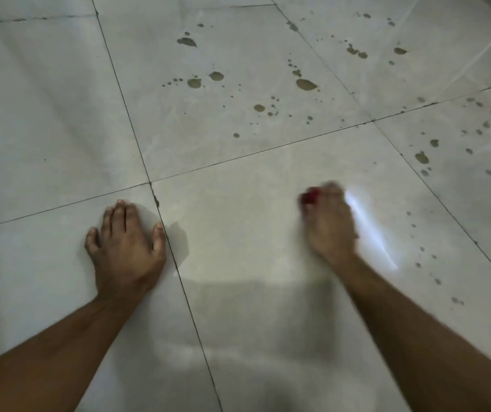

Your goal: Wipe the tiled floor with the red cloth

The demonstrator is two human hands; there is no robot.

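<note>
Two hands on the tiled floor (60, 99), seen from the head view. Left hand (125, 248) lies flat, fingers straight and spread, palm down just left of a grout line (175, 263); holds nothing. Likely a brace: it takes the person's weight while the other arm works. Right hand (327, 221) is blurred, fingers bunched round the red cloth (310, 198), of which only a small red wad shows at the fingertips, pressed to or just over the tile; contact cannot be told through the blur. Cloth balled small, probably so the pressure falls on one spot. Right arm reaches forward from the lower right corner, toward the dirty ground. Brownish spots (306, 84), large and small, are scattered over the far tiles, with a further trail of droplets (422, 157) down the right side, near the right hand and wrist. Near tiles round the hands look free of spots, so the cleaning seems to run from near to far, most of the soiling not yet reached. Bright glare streak (369, 227) just right of the right hand, a lamp reflection on glossy tile. No brand, label or writing anywhere in view.
</note>
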